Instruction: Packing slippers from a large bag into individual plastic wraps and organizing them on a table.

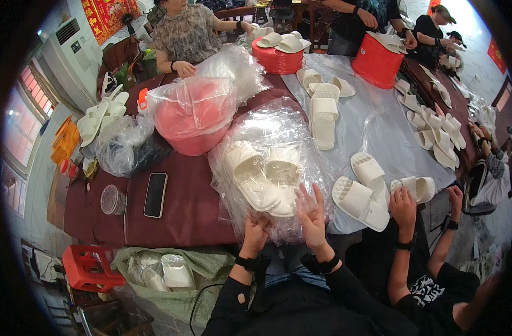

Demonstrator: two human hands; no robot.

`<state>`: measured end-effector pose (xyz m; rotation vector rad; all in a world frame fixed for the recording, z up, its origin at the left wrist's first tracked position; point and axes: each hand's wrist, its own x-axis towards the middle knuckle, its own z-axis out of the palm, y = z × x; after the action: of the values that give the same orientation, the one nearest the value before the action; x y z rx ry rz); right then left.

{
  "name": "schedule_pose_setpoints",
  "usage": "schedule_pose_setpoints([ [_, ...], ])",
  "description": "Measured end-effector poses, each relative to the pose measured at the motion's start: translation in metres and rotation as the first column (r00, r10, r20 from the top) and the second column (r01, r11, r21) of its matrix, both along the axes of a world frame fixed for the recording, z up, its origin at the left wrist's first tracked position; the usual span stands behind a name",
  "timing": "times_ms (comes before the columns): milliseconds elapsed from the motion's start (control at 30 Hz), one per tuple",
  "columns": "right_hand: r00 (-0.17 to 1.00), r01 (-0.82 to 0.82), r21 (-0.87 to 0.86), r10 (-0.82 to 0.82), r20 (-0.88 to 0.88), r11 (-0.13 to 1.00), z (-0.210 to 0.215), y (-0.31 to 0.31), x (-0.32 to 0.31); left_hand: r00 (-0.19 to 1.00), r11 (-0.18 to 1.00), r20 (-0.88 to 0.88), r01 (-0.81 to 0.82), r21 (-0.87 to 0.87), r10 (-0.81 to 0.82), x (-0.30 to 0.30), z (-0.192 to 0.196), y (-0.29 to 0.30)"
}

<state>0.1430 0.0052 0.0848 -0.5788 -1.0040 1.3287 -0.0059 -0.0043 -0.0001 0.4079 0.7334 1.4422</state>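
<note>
A pair of cream slippers (pixel 255 178) lies inside a clear plastic bag (pixel 278 124) on the maroon table cover, toes pointing away from me. My left hand (pixel 256 233) is closed on the near edge of the bag, just below the slippers' heels. At the bag's near right side is my right hand (pixel 313 219), its fingers stretched and apart, resting against the plastic. Just right of it, two loose cream slippers (pixel 359 203) lie on a grey plastic sheet (pixel 363 124).
Beyond the bag stands a plastic-covered red tub (pixel 195 120). A phone (pixel 155 195) and a clear round container (pixel 113 200) lie to the left. A co-worker's hand (pixel 403 208) touches slippers at right. Below the table sit a green sack (pixel 211 263) and red stool (pixel 87 267).
</note>
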Motion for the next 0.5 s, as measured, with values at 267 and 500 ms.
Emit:
schedule_pose_setpoints([
  [267, 0.734, 0.240, 0.130, -0.268, 0.624, 0.962, -0.016, -0.012, -0.005, 0.999, 0.997, 0.013, -0.028, -0.072, 0.029, -0.001, 0.007, 0.000],
  [500, 0.623, 0.218, 0.268, -0.345, 0.702, 0.939, -0.010, -0.014, -0.009, 0.990, 0.990, -0.013, 0.137, -0.015, -0.137, -0.005, 0.014, 0.004],
])
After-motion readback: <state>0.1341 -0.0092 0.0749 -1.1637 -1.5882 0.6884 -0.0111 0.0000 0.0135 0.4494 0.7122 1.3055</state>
